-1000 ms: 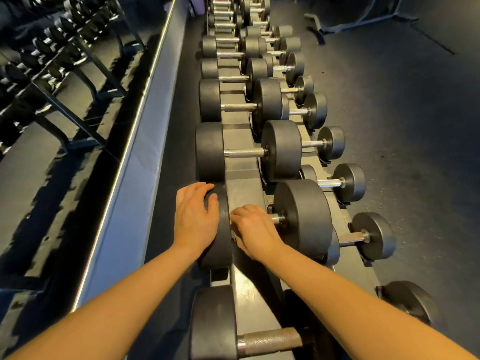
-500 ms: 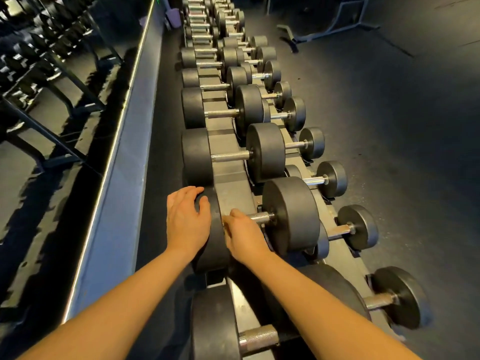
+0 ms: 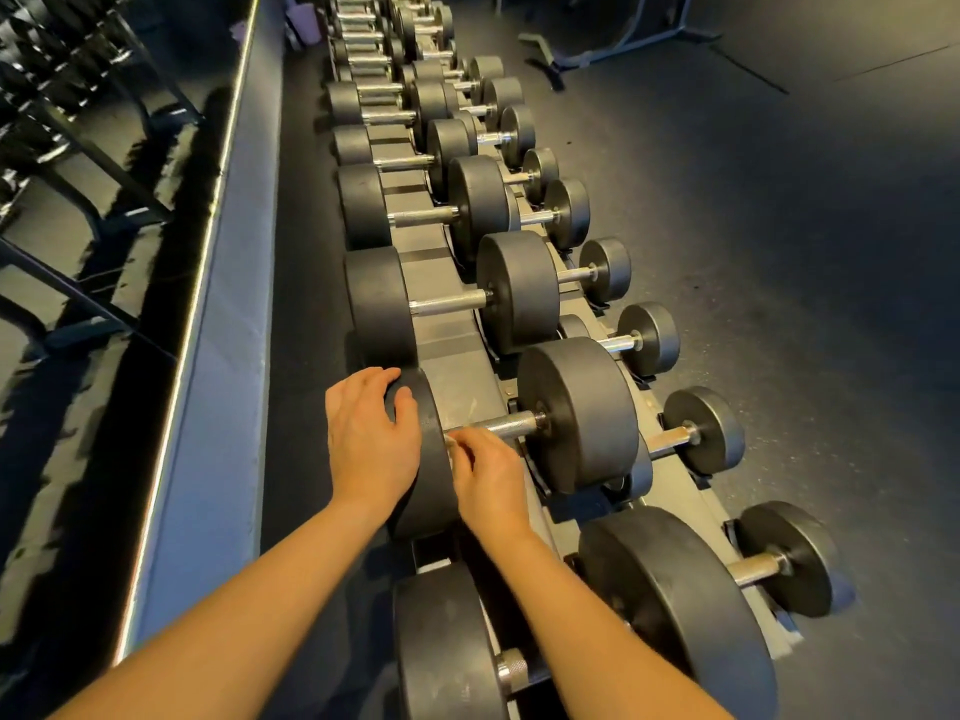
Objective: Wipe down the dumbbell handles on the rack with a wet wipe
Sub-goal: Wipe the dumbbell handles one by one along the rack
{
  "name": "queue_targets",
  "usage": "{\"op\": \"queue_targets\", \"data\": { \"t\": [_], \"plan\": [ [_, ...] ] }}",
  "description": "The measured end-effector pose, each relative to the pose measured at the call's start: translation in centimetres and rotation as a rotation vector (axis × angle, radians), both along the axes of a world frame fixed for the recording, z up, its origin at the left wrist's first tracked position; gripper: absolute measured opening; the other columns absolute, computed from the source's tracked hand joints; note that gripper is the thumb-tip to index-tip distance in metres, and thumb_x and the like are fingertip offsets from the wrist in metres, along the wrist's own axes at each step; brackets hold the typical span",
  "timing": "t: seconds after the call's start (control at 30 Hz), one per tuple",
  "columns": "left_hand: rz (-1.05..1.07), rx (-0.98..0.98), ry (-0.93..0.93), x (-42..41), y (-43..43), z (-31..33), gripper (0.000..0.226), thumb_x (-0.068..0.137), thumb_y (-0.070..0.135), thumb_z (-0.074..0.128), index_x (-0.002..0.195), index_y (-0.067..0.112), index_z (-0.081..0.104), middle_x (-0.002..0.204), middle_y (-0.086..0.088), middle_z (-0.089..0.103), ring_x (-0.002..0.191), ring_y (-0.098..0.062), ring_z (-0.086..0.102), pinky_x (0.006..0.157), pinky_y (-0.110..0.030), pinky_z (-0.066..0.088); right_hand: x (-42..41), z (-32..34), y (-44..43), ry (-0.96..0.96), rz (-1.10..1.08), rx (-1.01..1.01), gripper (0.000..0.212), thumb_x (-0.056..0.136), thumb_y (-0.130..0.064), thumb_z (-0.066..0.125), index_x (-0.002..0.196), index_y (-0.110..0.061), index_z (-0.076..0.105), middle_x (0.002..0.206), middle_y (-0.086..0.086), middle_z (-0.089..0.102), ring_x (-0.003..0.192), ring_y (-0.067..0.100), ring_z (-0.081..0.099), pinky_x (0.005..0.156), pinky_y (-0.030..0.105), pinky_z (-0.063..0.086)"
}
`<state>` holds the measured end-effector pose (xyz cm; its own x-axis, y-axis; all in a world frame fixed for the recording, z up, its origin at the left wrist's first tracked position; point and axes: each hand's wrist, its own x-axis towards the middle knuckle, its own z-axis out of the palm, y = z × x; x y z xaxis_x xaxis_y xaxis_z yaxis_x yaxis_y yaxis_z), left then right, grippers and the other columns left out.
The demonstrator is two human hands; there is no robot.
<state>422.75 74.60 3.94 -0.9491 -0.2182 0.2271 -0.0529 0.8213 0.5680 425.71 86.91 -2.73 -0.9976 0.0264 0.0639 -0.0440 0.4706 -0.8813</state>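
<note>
A long rack (image 3: 457,376) holds a row of black dumbbells with knurled steel handles. My left hand (image 3: 371,439) rests with relaxed fingers on the left head (image 3: 434,475) of one dumbbell. My right hand (image 3: 488,475) curls round the left end of that dumbbell's handle (image 3: 511,423), hard against the left head. A pale sliver of the wet wipe (image 3: 450,440) shows at my fingertips; the rest is hidden under the hand. The handle's right part is bare up to the right head (image 3: 576,413).
Smaller dumbbells (image 3: 701,431) sit on a lower tier to the right. A bigger dumbbell (image 3: 675,589) lies nearest me. A mirrored wall with a pale ledge (image 3: 208,356) runs along the left. Dark rubber floor (image 3: 779,252) and a bench frame (image 3: 571,54) lie to the right.
My right hand has slid left along the handle toward the left head, baring more knurled steel. My left hand has stayed on the left head. The view has shifted a little.
</note>
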Motion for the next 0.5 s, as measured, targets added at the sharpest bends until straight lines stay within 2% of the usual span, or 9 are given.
{"op": "queue_targets", "data": {
  "t": [0.1, 0.17, 0.23, 0.3, 0.4, 0.43, 0.5],
  "plan": [
    [-0.013, 0.015, -0.001, 0.0, -0.2, -0.2, 0.033, 0.103, 0.027, 0.051, 0.132, 0.017, 0.064, 0.131, 0.002, 0.061, 0.132, -0.014, 0.041, 0.102, -0.027, 0.037, -2.7, 1.0, 2.2, -0.016, 0.129, 0.415, 0.013, 0.099, -0.018, 0.061, 0.109, -0.015, 0.069, 0.102, 0.003, 0.067, 0.091, 0.019, 0.067, 0.083, 0.03, 0.053],
    [-0.011, 0.035, 0.001, 0.0, -0.2, -0.2, 0.033, 0.103, 0.028, 0.051, 0.132, 0.017, 0.064, 0.131, 0.002, 0.061, 0.132, -0.013, 0.041, 0.102, -0.027, 0.037, -5.5, 2.5, 3.6, -0.155, 0.126, 0.671, 0.011, 0.097, -0.014, 0.062, 0.106, -0.01, 0.068, 0.103, 0.009, 0.069, 0.094, 0.026, 0.069, 0.079, 0.034, 0.054],
    [-0.011, 0.035, 0.008, 0.0, -0.1, -0.2, 0.033, 0.103, 0.027, 0.052, 0.131, 0.017, 0.064, 0.13, 0.002, 0.061, 0.132, -0.014, 0.041, 0.102, -0.028, 0.039, -8.4, 4.2, 3.6, -0.312, 0.221, 0.84, 0.02, 0.096, -0.01, 0.064, 0.116, -0.006, 0.065, 0.111, 0.012, 0.068, 0.102, 0.03, 0.067, 0.084, 0.037, 0.055],
    [-0.014, 0.03, 0.012, -0.1, -0.1, -0.1, 0.033, 0.102, 0.028, 0.052, 0.131, 0.017, 0.064, 0.13, 0.001, 0.061, 0.132, -0.014, 0.042, 0.102, -0.029, 0.04, -10.8, 5.0, 2.0, -0.396, 0.429, 0.846, 0.029, 0.097, -0.012, 0.062, 0.125, -0.005, 0.061, 0.12, 0.015, 0.065, 0.112, 0.033, 0.062, 0.094, 0.041, 0.051],
    [-0.017, 0.012, -0.004, -0.1, -0.3, 0.0, 0.034, 0.102, 0.028, 0.052, 0.132, 0.017, 0.064, 0.131, 0.001, 0.061, 0.132, -0.014, 0.041, 0.101, -0.026, 0.037, -11.8, 5.3, -0.6, -0.468, 0.719, 0.627, 0.03, 0.1, -0.015, 0.059, 0.127, -0.003, 0.062, 0.126, 0.018, 0.063, 0.118, 0.033, 0.059, 0.106, 0.043, 0.046],
    [-0.018, 0.009, -0.007, 0.0, -0.3, -0.1, 0.034, 0.102, 0.029, 0.052, 0.132, 0.017, 0.064, 0.131, 0.001, 0.061, 0.132, -0.014, 0.041, 0.1, -0.026, 0.037, -12.1, 5.4, -0.7, -0.475, 0.757, 0.623, 0.029, 0.1, -0.015, 0.059, 0.127, -0.003, 0.062, 0.125, 0.018, 0.063, 0.116, 0.032, 0.059, 0.107, 0.043, 0.046],
    [-0.024, 0.002, -0.009, 0.1, -0.4, 0.0, 0.035, 0.102, 0.029, 0.051, 0.132, 0.017, 0.064, 0.132, 0.001, 0.06, 0.132, -0.014, 0.041, 0.1, -0.026, 0.037, -13.4, 5.3, 0.7, -0.468, 0.809, 0.789, 0.031, 0.098, -0.012, 0.061, 0.128, -0.004, 0.061, 0.124, 0.016, 0.063, 0.114, 0.032, 0.059, 0.103, 0.042, 0.048]
  ]
}}
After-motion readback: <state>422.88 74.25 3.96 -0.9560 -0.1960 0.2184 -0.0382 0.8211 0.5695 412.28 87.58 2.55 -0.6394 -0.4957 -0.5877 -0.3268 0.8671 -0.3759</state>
